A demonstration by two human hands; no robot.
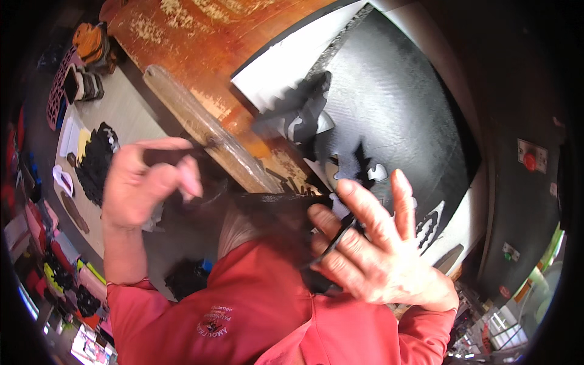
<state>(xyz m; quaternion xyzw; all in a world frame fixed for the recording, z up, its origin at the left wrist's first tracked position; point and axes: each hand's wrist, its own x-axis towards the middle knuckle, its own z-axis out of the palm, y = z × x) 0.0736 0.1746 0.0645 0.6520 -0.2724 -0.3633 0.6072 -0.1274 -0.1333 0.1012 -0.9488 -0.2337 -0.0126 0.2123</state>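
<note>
Blurred by motion, my left hand (143, 182) has its fingers curled toward the thumb around a dark flat piece (167, 156). A dark, smeared sheet of material (261, 210) spans the space between my hands. My right hand (383, 258) is over the lower edge of the black work surface (389, 91), index finger and thumb apart. A thin black strip (339, 238) runs across its other fingers and seems held between them. Just beyond lie jagged black cut pieces (347, 161) with curved openings, some of them blurred.
A worn wooden bar (204, 125) lies along the orange-brown tabletop (140, 36). Left of it, a pale surface (137, 100) bears a heap of black scraps (97, 161) and stacked pieces (91, 45). A dark panel with a red button (530, 160) stands at the right.
</note>
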